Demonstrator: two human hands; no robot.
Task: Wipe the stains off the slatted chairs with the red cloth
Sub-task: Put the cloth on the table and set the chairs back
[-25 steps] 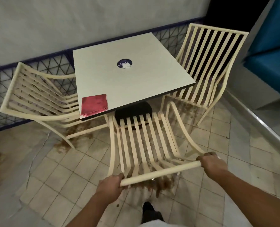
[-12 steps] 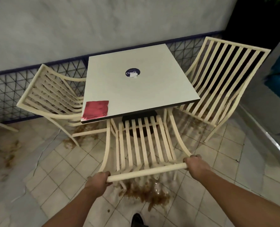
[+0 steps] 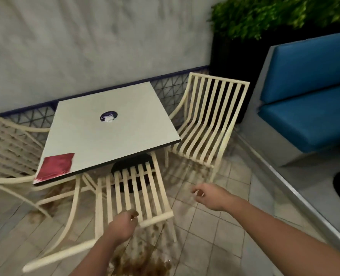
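On the table's (image 3: 113, 140) near corner the red cloth (image 3: 55, 166) lies untouched. Right hand (image 3: 209, 197) loose, empty; left hand (image 3: 121, 228) at the near chair (image 3: 139, 188), grip unclear. Cloth probably to be fetched next.

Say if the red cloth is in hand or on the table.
On the table: the red cloth lies flat at its near-left corner; left hand and right hand hold nothing.

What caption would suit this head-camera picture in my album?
Left hand at the top rail of the near slatted chair, right hand free, red cloth lying on the table corner.
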